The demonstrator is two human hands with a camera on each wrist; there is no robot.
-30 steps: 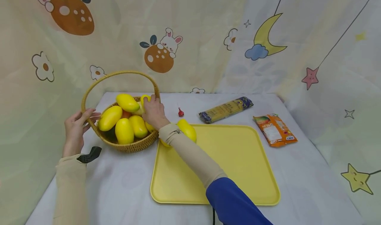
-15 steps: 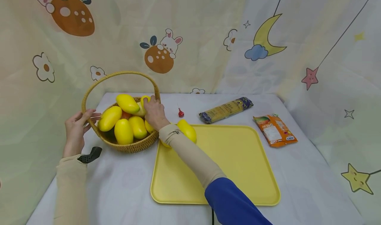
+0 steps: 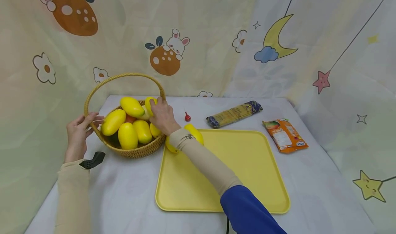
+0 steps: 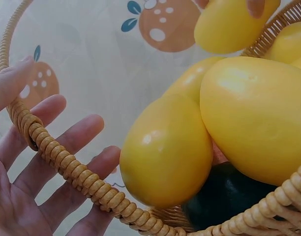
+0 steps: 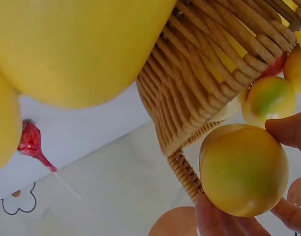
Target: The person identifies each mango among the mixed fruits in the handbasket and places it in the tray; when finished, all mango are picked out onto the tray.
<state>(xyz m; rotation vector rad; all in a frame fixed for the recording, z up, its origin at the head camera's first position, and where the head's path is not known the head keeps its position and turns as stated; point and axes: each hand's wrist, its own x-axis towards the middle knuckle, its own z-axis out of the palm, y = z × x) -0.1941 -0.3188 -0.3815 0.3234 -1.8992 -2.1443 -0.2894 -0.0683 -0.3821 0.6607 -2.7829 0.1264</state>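
R wrist only: held mango's (image 5: 244, 169) grn

On the left, a close-fitting beige sleeve (image 3: 73, 196) is reaching to a black wrist piece (image 3: 94, 161), angular and dotted with holes; on the right, a second beige sleeve (image 3: 208, 162) is bearing a small dark print (image 3: 187, 138) near its far end, while a blue sleeve (image 3: 247, 208) is meeting its near end

Pale cloth walls (image 3: 207, 17) enclose the white table (image 3: 321, 199) at the back and both sides. Printed motifs: rabbits (image 3: 176, 45), flowers (image 3: 44, 68), moon (image 3: 273, 36), stars (image 3: 369, 186). Lighting: soft, diffuse.
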